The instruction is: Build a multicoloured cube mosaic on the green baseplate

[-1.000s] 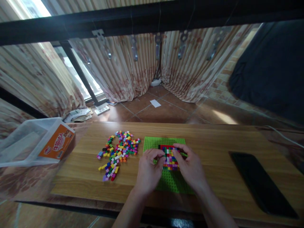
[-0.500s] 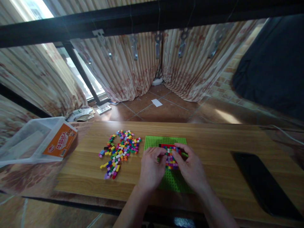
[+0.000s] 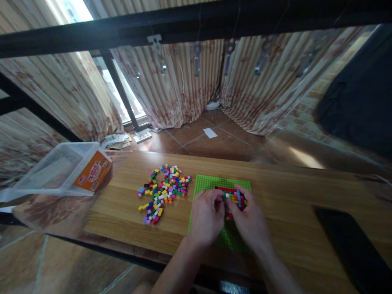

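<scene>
A green studded baseplate (image 3: 203,183) lies on the wooden table, partly covered by my hands. On it is a block of small coloured bricks (image 3: 234,197) with red along its far edge; I cannot tell if the block is pressed down or raised. My left hand (image 3: 207,214) is closed at the block's left side, its thumb and forefinger pinched together; whatever they hold is hidden. At the right side, my right hand (image 3: 251,214) grips the brick block, thumb over the near part and forefinger along the far right.
Loose coloured bricks (image 3: 165,190) are spread left of the baseplate. Farther left stands a clear plastic box (image 3: 58,163) with an orange label. A dark flat object (image 3: 349,245) lies at the table's right. A black bar (image 3: 183,30) crosses above, before striped curtains.
The view has turned left, so the scene sits farther right. Both hands remain at the brick block, their fingers slightly shifted.
</scene>
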